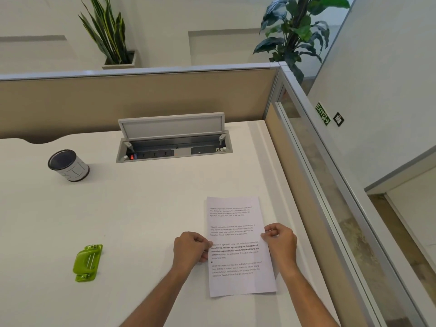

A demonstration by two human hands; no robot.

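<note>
Head view: left hand [191, 250] and right hand [282, 241] in pinch on printed sheet [236, 219], small print illegible.

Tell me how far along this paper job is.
Done: the printed sheet is out on the desk, print side up. In hand: the left hand and right hand pinch its side edges. Left, probably: punching, since the green hole punch sits untouched, apart to the left.
</note>
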